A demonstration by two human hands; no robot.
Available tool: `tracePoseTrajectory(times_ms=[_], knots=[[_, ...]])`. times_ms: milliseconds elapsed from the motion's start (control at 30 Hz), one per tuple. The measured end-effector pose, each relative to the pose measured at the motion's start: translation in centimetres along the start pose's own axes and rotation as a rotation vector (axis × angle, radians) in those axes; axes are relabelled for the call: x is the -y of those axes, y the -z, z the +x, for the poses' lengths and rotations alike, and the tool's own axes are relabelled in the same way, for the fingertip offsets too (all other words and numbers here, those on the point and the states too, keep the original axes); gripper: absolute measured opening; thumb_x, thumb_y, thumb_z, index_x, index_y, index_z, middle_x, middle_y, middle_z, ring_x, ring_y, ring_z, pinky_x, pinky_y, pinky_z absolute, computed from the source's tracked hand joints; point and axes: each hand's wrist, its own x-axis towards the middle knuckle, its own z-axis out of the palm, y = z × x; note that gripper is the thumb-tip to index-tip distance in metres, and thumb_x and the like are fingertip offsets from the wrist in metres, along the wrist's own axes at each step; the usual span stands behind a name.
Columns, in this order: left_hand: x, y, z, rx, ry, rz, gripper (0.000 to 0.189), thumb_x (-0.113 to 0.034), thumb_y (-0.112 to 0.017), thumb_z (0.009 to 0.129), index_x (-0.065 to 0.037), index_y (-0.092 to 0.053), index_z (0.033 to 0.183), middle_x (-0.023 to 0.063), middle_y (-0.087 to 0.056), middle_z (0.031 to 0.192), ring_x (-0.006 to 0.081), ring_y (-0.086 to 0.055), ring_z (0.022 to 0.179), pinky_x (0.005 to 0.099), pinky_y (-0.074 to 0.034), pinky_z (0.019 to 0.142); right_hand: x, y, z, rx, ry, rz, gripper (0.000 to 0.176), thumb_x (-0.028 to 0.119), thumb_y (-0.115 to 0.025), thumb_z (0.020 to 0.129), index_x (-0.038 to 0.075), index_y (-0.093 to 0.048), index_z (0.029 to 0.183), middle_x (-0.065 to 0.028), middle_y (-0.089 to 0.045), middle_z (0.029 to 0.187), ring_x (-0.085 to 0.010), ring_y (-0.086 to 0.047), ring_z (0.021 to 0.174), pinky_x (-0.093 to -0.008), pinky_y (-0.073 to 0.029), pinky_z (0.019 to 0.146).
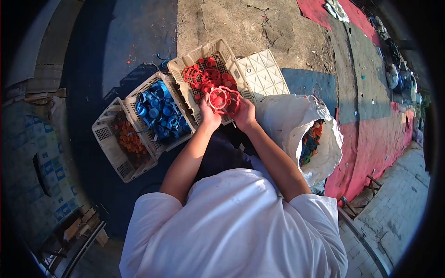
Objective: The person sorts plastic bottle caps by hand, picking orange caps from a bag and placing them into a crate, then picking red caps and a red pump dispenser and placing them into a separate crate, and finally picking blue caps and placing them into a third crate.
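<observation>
My left hand (210, 114) and my right hand (244, 115) are closed around red plastic ring-shaped pieces (224, 99), one on each side. They hold them above the near edge of a cream crate (177, 69) that contains red caps and rings (206, 74). Left of it, a second crate (158, 150) holds blue caps (160, 109). Farther left, a third crate (105, 119) has orange caps (131, 138) in it. Some of the red pieces are hidden behind my fingers.
A white sack (282, 116) lies open at the right, with mixed coloured caps (311, 141) inside. An overturned cream crate (264, 74) lies behind it. Blue, grey and red sheets (366, 148) cover parts of the ground.
</observation>
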Motion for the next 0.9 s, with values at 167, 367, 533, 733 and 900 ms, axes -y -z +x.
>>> tracePoseTrajectory(times_ms=[167,367,533,733,900], knots=[[-1.3,0.7,1.8,-0.043,0.083,-0.023,0.045,-0.046,-0.042,0.106,-0.012,-0.059,0.129,0.0052,-0.067,0.123,0.0226,-0.063,0.11,0.0423,-0.051,0.094,-1.2,0.7,3.3,-0.117,-0.05,-0.122,0.053,0.038,-0.042,0.102,0.007,-0.047,0.145,-0.0106,-0.06,0.135,-0.0272,-0.058,0.12,-0.045,-0.044,0.106],[-2.3,3.4,3.3,0.04,0.152,-0.103,0.056,-0.054,-0.045,0.102,-0.009,-0.054,0.133,0.0091,-0.064,0.123,0.0234,-0.059,0.109,0.0387,-0.044,0.1,-2.6,0.6,5.8,-0.161,-0.135,-0.249,0.063,0.046,-0.043,0.101,0.009,-0.04,0.152,-0.0126,-0.045,0.154,-0.0331,-0.049,0.136,-0.0522,-0.04,0.11],[-3.1,4.6,3.3,-0.078,0.133,-0.128,0.064,-0.055,-0.051,0.099,-0.005,-0.048,0.139,0.0119,-0.059,0.132,0.0297,-0.053,0.124,0.0441,-0.038,0.11,-3.1,0.6,6.4,-0.081,-0.171,-0.265,0.069,0.048,-0.041,0.102,0.008,-0.031,0.158,-0.0159,-0.037,0.16,-0.036,-0.046,0.138,-0.0531,-0.038,0.112],[-4.3,6.9,2.4,-0.081,0.2,-0.107,0.065,-0.053,-0.049,0.101,-0.004,-0.046,0.143,0.0134,-0.058,0.134,0.035,-0.052,0.13,0.0499,-0.037,0.114,-3.5,1.9,5.0,-0.13,-0.204,-0.264,0.06,0.045,-0.044,0.101,0.007,-0.044,0.147,-0.0174,-0.046,0.153,-0.0374,-0.054,0.13,-0.0523,-0.041,0.109],[-4.5,7.1,1.1,-0.096,0.247,-0.044,0.055,-0.044,-0.044,0.104,-0.003,-0.048,0.142,0.0137,-0.061,0.137,0.0309,-0.061,0.122,0.045,-0.047,0.107,-2.1,3.6,1.9,-0.153,-0.213,-0.416,0.049,0.04,-0.049,0.101,0.007,-0.053,0.136,-0.0167,-0.06,0.136,-0.0325,-0.064,0.115,-0.0472,-0.049,0.098]])
